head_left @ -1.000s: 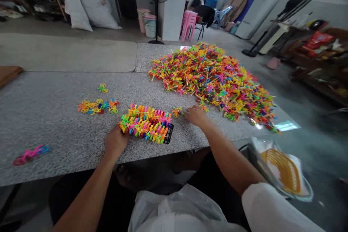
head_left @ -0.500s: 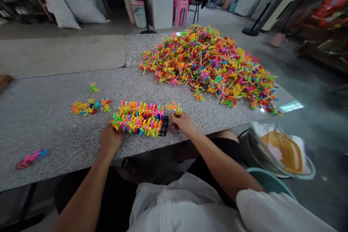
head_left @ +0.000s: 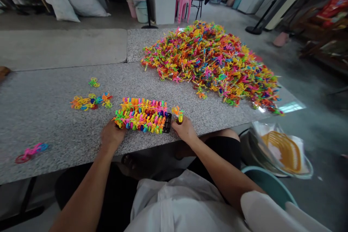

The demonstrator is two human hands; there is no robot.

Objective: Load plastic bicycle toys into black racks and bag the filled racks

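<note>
Head view: the left hand (head_left: 112, 134) holds the left end of a black rack (head_left: 167, 123) packed with coloured plastic pieces (head_left: 143, 116) on the speckled tabletop (head_left: 67, 134); its fingertips are hidden. Just beyond the rack's right end, the right hand (head_left: 186, 129) meets an orange-and-yellow piece (head_left: 179, 117); whether it pinches this, I cannot tell.

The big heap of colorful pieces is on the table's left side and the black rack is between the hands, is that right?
No: the head view shows the heap on the right side of the table; the black rack is between left hand and right hand.
</note>
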